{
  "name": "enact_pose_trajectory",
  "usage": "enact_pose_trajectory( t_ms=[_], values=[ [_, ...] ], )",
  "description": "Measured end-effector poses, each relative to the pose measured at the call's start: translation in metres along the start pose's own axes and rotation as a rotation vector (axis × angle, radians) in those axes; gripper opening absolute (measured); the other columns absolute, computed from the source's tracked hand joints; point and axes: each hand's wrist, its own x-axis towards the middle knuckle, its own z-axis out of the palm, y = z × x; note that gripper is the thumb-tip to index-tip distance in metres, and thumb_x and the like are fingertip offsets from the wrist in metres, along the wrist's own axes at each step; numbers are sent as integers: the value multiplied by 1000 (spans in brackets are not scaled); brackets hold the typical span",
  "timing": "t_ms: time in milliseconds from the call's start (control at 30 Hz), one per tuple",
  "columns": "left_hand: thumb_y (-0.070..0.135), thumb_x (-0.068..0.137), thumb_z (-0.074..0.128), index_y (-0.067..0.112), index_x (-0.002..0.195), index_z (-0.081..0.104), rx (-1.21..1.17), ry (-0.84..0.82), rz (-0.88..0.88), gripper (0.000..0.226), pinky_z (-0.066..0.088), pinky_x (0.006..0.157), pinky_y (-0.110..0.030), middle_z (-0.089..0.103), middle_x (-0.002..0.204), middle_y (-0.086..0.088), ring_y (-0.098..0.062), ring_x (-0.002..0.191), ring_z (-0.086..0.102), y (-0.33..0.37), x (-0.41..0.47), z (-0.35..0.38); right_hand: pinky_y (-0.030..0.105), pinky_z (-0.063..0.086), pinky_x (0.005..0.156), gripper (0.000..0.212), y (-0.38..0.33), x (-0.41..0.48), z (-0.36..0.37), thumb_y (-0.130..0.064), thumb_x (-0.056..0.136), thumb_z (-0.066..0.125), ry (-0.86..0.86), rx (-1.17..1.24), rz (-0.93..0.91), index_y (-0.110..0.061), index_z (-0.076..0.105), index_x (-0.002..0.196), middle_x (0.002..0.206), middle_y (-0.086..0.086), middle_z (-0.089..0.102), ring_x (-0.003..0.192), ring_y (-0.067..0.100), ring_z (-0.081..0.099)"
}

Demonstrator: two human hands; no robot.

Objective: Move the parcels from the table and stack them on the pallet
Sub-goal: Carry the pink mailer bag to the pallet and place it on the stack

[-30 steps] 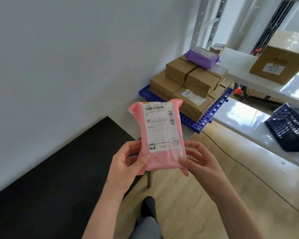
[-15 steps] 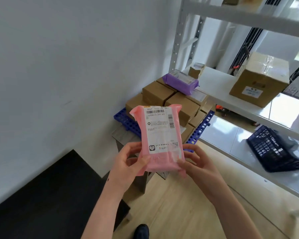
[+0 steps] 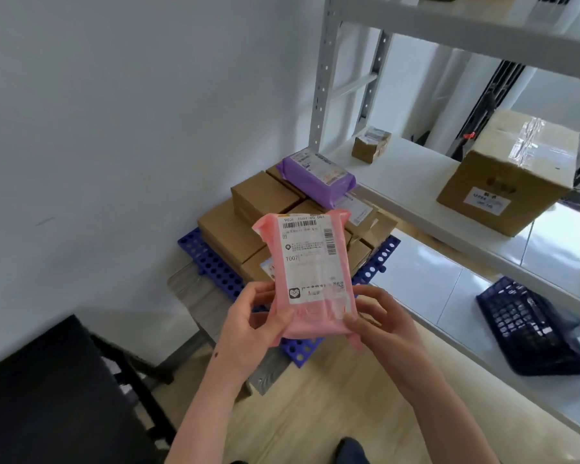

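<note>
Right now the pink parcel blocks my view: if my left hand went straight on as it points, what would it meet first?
Likely the brown boxes on the blue pallet, behind the pink parcel your left hand grips; depth is unclear.

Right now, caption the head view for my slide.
Left hand and right hand grip a pink parcel in front of a blue pallet stacked with brown boxes.

A pink parcel (image 3: pixel 310 279) of soft plastic, its white barcoded label facing the camera, stands upright in the air, its lower end pinched between the left hand (image 3: pixel 252 333) and the right hand (image 3: pixel 379 326); behind it a blue pallet (image 3: pixel 211 266) with round holes carries stacked brown boxes (image 3: pixel 262 195); a purple parcel (image 3: pixel 317 175) lies flat on the topmost boxes
</note>
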Motion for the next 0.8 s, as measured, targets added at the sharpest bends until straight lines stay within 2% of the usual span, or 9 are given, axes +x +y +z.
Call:
enact_pose_trajectory(
  t_ms=[100,200,267,433,533,633,700,800],
  values=[
    [26,79,72,21,107,58,-39,43,-37,32,52,62,-15,66,107,6,0,88,64,2,16,50,34,57,73,39,-10,22,-47,-27,68,76,-23,-22,-2,-22,67,105,104,4,72,94,25,70],
    [41,74,75,30,103,58,-37,101,-45,35,56,71,-25,66,101,14,-5,93,65,7,32,91,54,53,89,40,-19,43,-88,-31,67,77,-61,-1,6,-25,68,105,106,7,72,99,33,68],
    [41,75,74,30,104,59,-31,138,-55,35,58,76,-35,66,103,13,-9,96,65,9,40,110,57,51,92,41,-25,56,-107,-34,65,77,-89,-11,13,-26,68,104,105,7,72,98,32,69],
    [31,72,73,23,106,59,-66,228,-85,37,57,68,-24,66,107,6,-5,92,65,11,59,136,50,57,86,38,-39,88,-132,-30,69,74,-180,-86,1,-24,65,106,100,-1,73,94,22,71],
    [33,68,73,22,105,59,-63,285,-100,41,57,67,-24,66,106,6,-4,93,64,13,73,146,45,59,83,30,-43,112,-139,-20,78,73,-213,-115,-4,-23,65,107,98,-3,73,91,19,71],
    [25,73,72,19,107,58,-75,319,-110,38,54,57,-17,64,106,4,4,83,65,16,90,148,37,60,78,25,-45,139,-139,-9,84,69,-252,-113,11,-22,65,106,98,-1,73,89,18,71],
    [25,72,72,21,107,57,-70,356,-105,38,52,56,-15,64,106,4,6,80,64,19,106,144,29,59,75,26,-50,159,-134,-9,83,70,-291,-105,10,-20,65,106,98,0,73,89,16,71],
    [28,70,73,19,109,55,-105,431,-96,44,52,54,-15,65,105,4,2,79,66,23,134,136,31,58,80,32,-57,192,-123,-16,78,72,-346,-115,-5,-19,63,109,100,-1,73,94,15,70]
  ],
)
